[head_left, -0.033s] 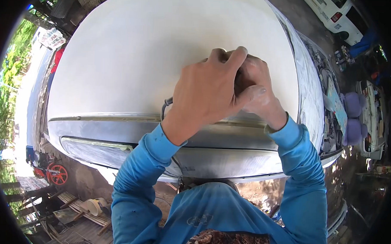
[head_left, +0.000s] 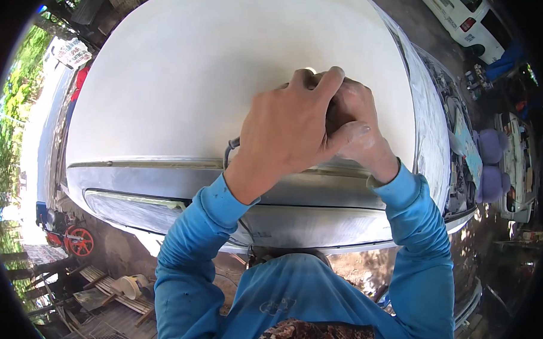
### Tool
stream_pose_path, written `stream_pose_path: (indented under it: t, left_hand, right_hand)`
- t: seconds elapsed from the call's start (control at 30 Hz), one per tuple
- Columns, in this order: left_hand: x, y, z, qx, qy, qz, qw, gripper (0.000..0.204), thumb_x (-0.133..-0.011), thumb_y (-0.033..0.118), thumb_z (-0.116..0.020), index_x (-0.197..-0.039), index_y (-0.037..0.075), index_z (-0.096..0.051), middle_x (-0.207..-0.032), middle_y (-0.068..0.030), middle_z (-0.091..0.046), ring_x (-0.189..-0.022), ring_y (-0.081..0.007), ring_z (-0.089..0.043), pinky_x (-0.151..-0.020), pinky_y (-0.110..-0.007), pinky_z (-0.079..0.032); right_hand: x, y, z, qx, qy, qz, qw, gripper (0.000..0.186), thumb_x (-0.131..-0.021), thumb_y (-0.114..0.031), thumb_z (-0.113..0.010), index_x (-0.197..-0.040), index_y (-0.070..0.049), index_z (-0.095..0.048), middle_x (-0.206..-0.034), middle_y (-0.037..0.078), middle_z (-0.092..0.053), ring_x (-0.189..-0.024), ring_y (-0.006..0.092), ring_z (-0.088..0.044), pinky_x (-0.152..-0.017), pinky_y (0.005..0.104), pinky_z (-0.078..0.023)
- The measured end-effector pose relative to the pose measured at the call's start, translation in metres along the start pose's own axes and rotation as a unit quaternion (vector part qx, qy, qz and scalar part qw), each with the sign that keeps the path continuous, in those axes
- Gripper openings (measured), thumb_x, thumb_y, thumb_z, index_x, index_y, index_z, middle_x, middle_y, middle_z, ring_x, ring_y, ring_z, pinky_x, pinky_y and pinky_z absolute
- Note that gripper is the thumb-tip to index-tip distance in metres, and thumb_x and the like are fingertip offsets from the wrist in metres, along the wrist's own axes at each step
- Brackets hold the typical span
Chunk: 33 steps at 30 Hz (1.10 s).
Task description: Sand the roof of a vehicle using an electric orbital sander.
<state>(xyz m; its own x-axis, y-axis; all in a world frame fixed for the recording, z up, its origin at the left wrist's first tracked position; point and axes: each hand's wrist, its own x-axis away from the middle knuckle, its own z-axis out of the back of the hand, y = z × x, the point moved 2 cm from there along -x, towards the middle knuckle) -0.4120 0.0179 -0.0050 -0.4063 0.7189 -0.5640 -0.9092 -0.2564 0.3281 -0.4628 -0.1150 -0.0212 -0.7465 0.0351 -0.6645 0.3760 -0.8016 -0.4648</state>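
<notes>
Both my hands press down together on a car roof [head_left: 167,76] with a dull, pale whitish surface. My left hand [head_left: 288,125] is closed over a tool that is almost wholly hidden. From beside the left wrist comes its grey cord [head_left: 231,145], which bends down towards the roof edge. My right hand [head_left: 363,125] is closed against the same tool from the right, with its thumb near the left hand. Pale dust coats the right fingers. A small pale rim [head_left: 311,70] shows beyond the left knuckles; I cannot tell what part it is.
The roof's near edge carries a trim channel [head_left: 146,164], with a side window [head_left: 132,206] below it. To the right lie the hazy windshield [head_left: 432,115] and an uncovered engine bay [head_left: 459,188]. Purple seats [head_left: 492,162] and a white vehicle [head_left: 468,24] stand farther off. A motorcycle wheel [head_left: 79,241] is at lower left.
Both hands have shifted a very little towards me, still closed together on the roof. Nothing else has visibly moved.
</notes>
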Motion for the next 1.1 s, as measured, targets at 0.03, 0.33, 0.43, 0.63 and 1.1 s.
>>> stream_pose_path:
  t: [0.03, 0.33, 0.43, 0.63, 1.1]
  left_hand:
    - [0.001, -0.001, 0.001, -0.001, -0.005, 0.004, 1.0, 0.061, -0.088, 0.047, -0.072, -0.132, 0.007, -0.058, -0.094, -0.0186, -0.069, -0.072, -0.0357, -0.071, -0.06, -0.043, -0.055]
    - [-0.044, -0.065, -0.011, -0.03, 0.046, 0.001, 0.998, 0.054, -0.092, 0.052, -0.067, -0.127, 0.01, -0.062, -0.09, -0.0176, -0.072, -0.072, -0.0367, -0.072, -0.06, -0.045, -0.056]
    - [-0.066, -0.086, -0.014, -0.048, 0.111, -0.037, 0.992, 0.051, -0.09, 0.056, -0.066, -0.11, 0.009, -0.068, -0.075, -0.0154, -0.07, -0.063, -0.0315, -0.071, -0.055, -0.041, -0.057]
    - [-0.098, -0.116, -0.015, -0.03, 0.031, 0.013, 0.999, 0.044, -0.097, 0.042, -0.061, -0.119, 0.004, -0.06, -0.086, -0.0244, -0.071, -0.077, -0.0436, -0.07, -0.07, -0.053, -0.055]
    - [-0.129, -0.14, -0.021, -0.012, 0.041, 0.019, 0.999, 0.04, -0.098, 0.041, -0.06, -0.113, 0.005, -0.062, -0.086, -0.0242, -0.072, -0.08, -0.0451, -0.07, -0.072, -0.053, -0.055]
  right_hand:
    - [0.0, -0.001, -0.001, 0.015, -0.016, -0.009, 1.0, 0.022, -0.065, -0.02, -0.07, -0.079, -0.005, -0.061, -0.07, 0.015, -0.063, -0.068, 0.0397, -0.062, -0.057, 0.0453, -0.05]
    - [-0.057, 0.05, -0.024, 0.094, -0.054, -0.035, 0.993, 0.024, -0.071, -0.025, -0.074, -0.084, -0.007, -0.064, -0.082, 0.01, -0.069, -0.08, 0.0378, -0.066, -0.071, 0.0464, -0.055]
    - [-0.078, 0.075, -0.033, 0.104, -0.061, -0.026, 0.992, 0.027, -0.074, -0.029, -0.075, -0.091, -0.009, -0.066, -0.093, 0.01, -0.071, -0.09, 0.0357, -0.067, -0.079, 0.0462, -0.056]
    - [-0.112, 0.116, -0.049, -0.037, -0.079, -0.023, 0.996, 0.037, -0.077, -0.02, -0.08, -0.104, 0.0, -0.064, -0.094, 0.014, -0.071, -0.087, 0.0325, -0.066, -0.082, 0.0419, -0.054]
    - [-0.152, 0.149, -0.06, -0.082, -0.076, -0.015, 0.994, 0.035, -0.077, -0.02, -0.083, -0.104, -0.002, -0.07, -0.095, 0.008, -0.073, -0.087, 0.0141, -0.067, -0.079, 0.0332, -0.056]
